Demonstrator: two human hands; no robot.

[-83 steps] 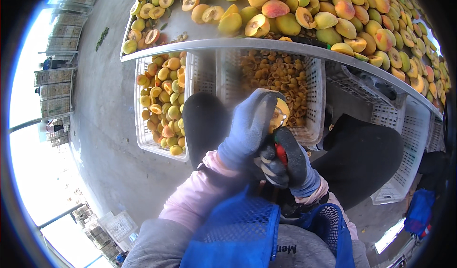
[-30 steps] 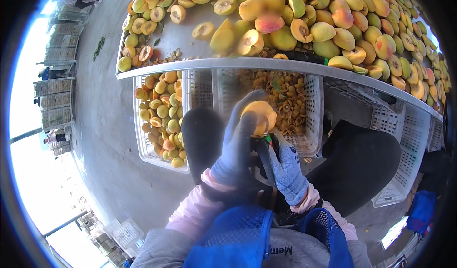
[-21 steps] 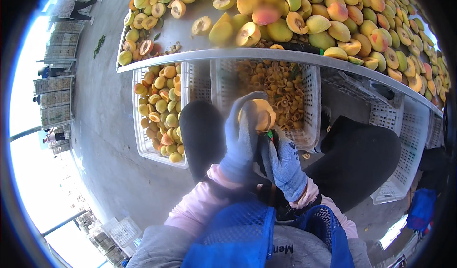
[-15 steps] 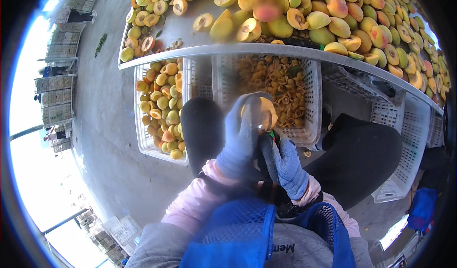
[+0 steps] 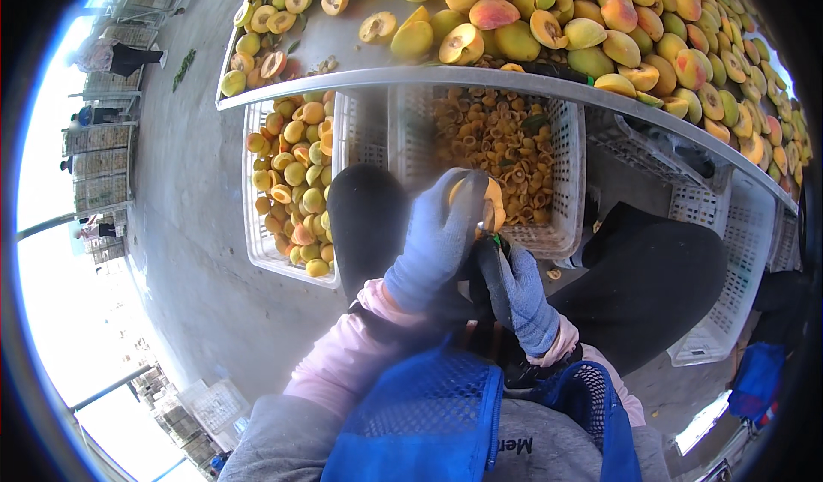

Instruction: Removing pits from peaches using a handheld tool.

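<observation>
My left hand point(image 5: 426, 244), in a blue-grey glove, is closed around a cut yellow peach point(image 5: 494, 204) in front of my knees. Just below the fruit, my right hand point(image 5: 525, 298), gloved alike, is closed on a small tool with a green part point(image 5: 498, 241) showing at its top. The tool's working end is against or very near the peach; the fingers hide most of its handle, so I cannot tell its exact kind. Beyond my hands, a white plastic crate point(image 5: 569, 173) holds many small, curved, yellow-brown peach scraps.
A metal-edged table point(image 5: 360, 77) across the far side bears heaps of halved and whole peaches point(image 5: 591, 32). Left of my knee stands a crate point(image 5: 255, 251) of peaches. Another white crate point(image 5: 716, 311) is at my right. Stacked crates point(image 5: 99, 152) and people are far left.
The peach has turned slightly and moved a little to the right in my left hand. My right hand has barely moved. The whole view has shifted slightly.
</observation>
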